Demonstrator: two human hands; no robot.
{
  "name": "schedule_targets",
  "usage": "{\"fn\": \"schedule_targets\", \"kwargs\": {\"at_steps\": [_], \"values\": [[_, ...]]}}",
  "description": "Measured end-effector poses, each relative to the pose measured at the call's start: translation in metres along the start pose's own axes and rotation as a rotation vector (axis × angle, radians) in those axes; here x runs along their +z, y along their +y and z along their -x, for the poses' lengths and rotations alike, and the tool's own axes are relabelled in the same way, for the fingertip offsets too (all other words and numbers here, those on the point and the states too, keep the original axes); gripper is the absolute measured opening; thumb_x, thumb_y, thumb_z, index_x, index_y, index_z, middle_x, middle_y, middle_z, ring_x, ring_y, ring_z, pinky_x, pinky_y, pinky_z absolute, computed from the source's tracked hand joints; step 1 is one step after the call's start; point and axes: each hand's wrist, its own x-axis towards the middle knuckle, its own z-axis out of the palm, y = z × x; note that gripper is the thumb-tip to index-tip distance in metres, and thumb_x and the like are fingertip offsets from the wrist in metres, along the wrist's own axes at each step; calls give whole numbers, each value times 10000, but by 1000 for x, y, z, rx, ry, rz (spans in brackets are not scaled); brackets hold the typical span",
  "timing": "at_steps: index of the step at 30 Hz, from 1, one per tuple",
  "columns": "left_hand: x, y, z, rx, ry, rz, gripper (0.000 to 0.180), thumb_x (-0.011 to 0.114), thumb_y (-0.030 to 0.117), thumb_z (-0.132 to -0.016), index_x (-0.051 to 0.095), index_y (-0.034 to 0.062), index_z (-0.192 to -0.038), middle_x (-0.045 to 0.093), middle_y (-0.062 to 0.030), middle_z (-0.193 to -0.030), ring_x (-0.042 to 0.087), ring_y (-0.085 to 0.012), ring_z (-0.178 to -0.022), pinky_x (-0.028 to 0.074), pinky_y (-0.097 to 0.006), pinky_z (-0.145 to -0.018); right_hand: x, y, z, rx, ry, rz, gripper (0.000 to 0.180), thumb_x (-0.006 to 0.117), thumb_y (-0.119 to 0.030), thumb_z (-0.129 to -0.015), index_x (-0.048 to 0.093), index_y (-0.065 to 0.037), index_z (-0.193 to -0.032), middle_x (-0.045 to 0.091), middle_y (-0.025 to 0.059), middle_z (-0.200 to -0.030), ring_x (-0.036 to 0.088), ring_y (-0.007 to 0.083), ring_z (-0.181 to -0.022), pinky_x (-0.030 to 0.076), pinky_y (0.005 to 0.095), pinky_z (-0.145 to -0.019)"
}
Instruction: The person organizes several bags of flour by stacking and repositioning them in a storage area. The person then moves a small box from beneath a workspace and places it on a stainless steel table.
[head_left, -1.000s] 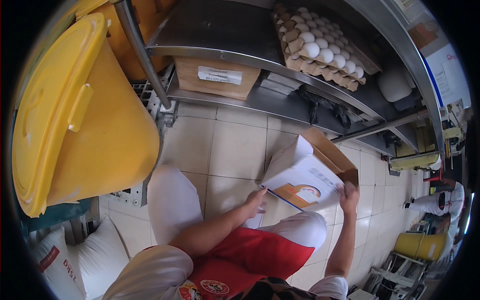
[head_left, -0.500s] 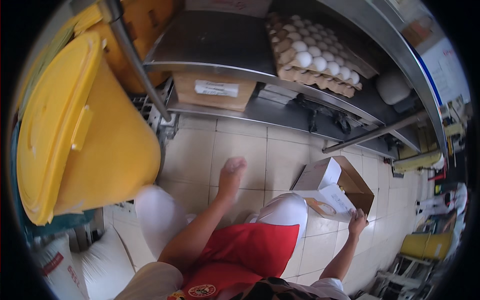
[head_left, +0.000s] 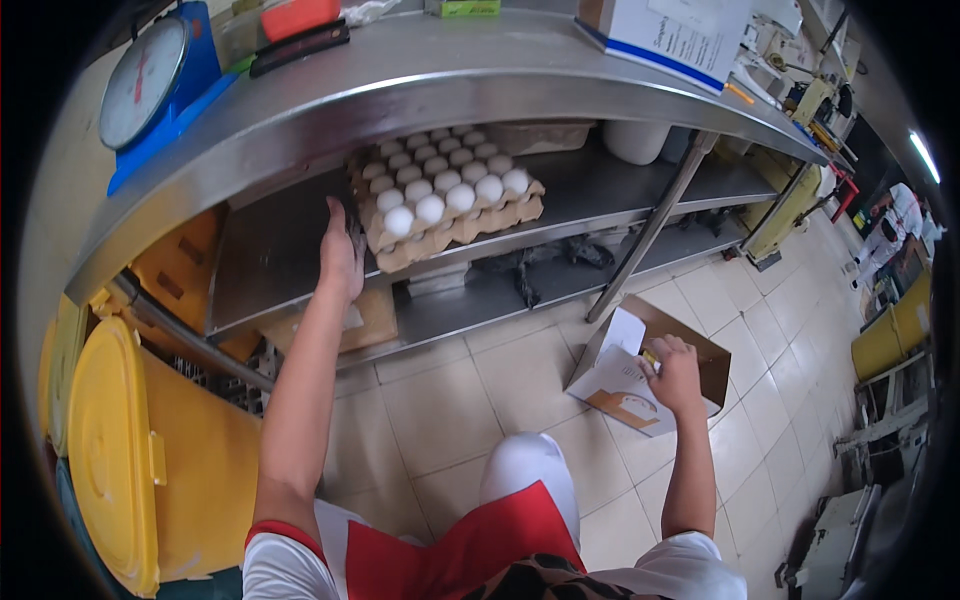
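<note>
My left hand point(head_left: 342, 252) is raised to the middle shelf, fingers stretched out and flat, beside the left edge of the stacked egg trays point(head_left: 440, 232). It holds nothing; whether it touches the cardboard is hard to tell. White eggs point(head_left: 460, 197) fill the top tray in rows. On the floor to the right stands an open cardboard box point(head_left: 625, 395), white and brown outside, its flaps up. My right hand point(head_left: 675, 375) is bent over the box's near upper edge, fingers curled over the rim. Something small and yellow point(head_left: 649, 356) shows beside the fingers; the rest of the contents is hidden.
Above the shelf runs a steel tabletop point(head_left: 400, 90) with a blue dial scale point(head_left: 160, 85) and a white-and-blue carton point(head_left: 670, 40). A slanting table leg point(head_left: 650, 230) stands behind the box. A yellow lidded bin point(head_left: 200, 470) is at left. Another person point(head_left: 895, 225) is far right.
My left hand has risen from above my lap to the egg trays on the shelf. My right hand has shifted from the box's near right corner to its upper opening. The view has tilted up.
</note>
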Motion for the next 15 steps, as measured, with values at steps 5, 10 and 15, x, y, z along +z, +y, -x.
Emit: {"fn": "schedule_targets", "kwargs": {"at_steps": [5, 10, 15], "values": [[39, -6, -2, -147, -46, 91, 812, 447, 670, -993, 370, 58, -1522, 466, -90, -1494, 477, -249, -1352, 386, -409, -1127, -47, -6, -29, -131, 153, -17, 258, 760, -195, -828, 694, -64, -1040, 648, 98, -979, 602, 300, -980, 442, 427, -857], [33, -19, -17, -152, -115, 131, 788, 430, 655, -1007, 374, 58, -1519, 467, -90, -1496, 476, -253, -1354, 402, -419, -1115, -113, -6, -96, -340, 488, -46, 251, 762, -156, -835, 685, -25, -1034, 673, 141, -1025, 623, 342, -971, 482, 423, -862], [26, -14, -20, -64, -142, 102, 766, 395, 614, -1035, 337, 42, -1542, 426, -116, -1534, 424, -270, -1402, 338, -400, -1160, -213, -41, -209, -538, 970, -27, 314, 758, -149, -857, 662, -3, -1117, 681, 158, -1072, 625, 340, -1015, 478, 406, -902]]}}
